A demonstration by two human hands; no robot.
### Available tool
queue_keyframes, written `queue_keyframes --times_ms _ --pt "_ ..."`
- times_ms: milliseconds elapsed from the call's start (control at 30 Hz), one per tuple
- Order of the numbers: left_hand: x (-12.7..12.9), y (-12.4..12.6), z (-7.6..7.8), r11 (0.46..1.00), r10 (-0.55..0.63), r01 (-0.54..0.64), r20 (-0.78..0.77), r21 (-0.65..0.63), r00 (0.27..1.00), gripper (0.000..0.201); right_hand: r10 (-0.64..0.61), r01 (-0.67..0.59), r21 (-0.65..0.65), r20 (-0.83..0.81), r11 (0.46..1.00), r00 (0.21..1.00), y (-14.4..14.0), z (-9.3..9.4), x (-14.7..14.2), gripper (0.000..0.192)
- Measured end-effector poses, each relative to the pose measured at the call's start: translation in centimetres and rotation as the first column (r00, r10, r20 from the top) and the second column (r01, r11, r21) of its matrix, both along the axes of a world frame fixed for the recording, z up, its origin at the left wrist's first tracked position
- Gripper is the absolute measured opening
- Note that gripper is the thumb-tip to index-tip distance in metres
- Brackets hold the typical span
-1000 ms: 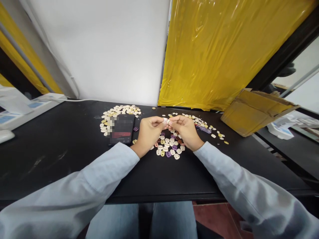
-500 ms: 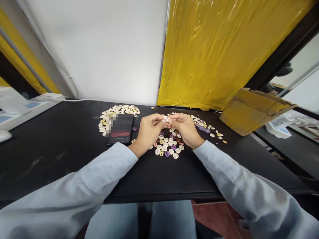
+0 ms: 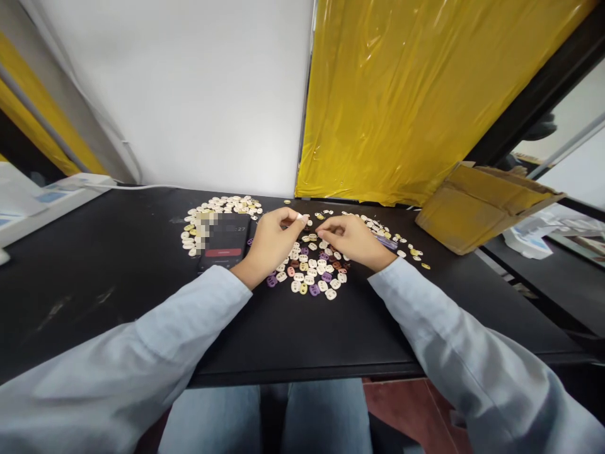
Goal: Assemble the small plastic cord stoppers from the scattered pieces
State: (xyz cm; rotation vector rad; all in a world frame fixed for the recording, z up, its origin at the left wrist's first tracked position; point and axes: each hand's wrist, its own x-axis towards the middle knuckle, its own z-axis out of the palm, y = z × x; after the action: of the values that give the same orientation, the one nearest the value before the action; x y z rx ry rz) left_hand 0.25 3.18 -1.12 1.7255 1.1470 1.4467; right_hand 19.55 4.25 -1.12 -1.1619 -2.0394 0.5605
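Left hand [image 3: 271, 243] pinches small white oval piece [image 3: 301, 218]; right hand [image 3: 352, 238] fingertips curled onto plastic two-hole pieces [image 3: 312, 271].

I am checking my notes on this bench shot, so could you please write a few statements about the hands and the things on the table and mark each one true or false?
1. The left hand pinches a small white piece at its fingertips. True.
2. The right hand rests on the cardboard box. False: it hovers over the mixed pile of small pieces, apart from the box.
3. A dark phone lies to the left of the left hand, beside a pile of pale pieces. True.
4. The table is white. False: it is black.
5. The two hands are pressed together. False: a gap shows between them.
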Motion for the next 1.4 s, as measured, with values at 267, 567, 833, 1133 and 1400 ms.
queue_keyframes --times_ms 267,567,833,1133,1400 --pt "0.1 -0.8 0.4 1.0 0.014 -0.016 -0.087 -0.016 0.996 0.024 -0.03 0.064 -0.167 0.199 0.984 0.98 0.8 2.3 5.2 0.017" --pt "0.1 -0.4 -0.9 0.997 -0.07 0.068 -0.1 -0.02 0.993 0.009 0.054 0.09 -0.375 0.357 0.923 0.932 0.2 3.8 6.9 0.012" --pt "0.0 -0.3 -1.1 0.993 -0.113 0.109 -0.075 -0.053 0.991 0.008 0.151 0.048 -0.492 0.358 0.87 0.921 -0.4 4.4 6.3 0.03" --pt "-0.1 -0.5 -0.7 0.991 -0.119 0.113 -0.101 -0.066 0.988 0.011 -0.013 0.116 -0.29 0.334 0.95 0.943 0.8 3.0 7.3 0.019" --pt "-0.1 -0.4 -0.7 0.994 -0.105 0.101 -0.101 -0.044 0.989 0.009 -0.12 0.182 -0.187 0.3 0.965 0.946 1.3 2.1 6.8 0.012"
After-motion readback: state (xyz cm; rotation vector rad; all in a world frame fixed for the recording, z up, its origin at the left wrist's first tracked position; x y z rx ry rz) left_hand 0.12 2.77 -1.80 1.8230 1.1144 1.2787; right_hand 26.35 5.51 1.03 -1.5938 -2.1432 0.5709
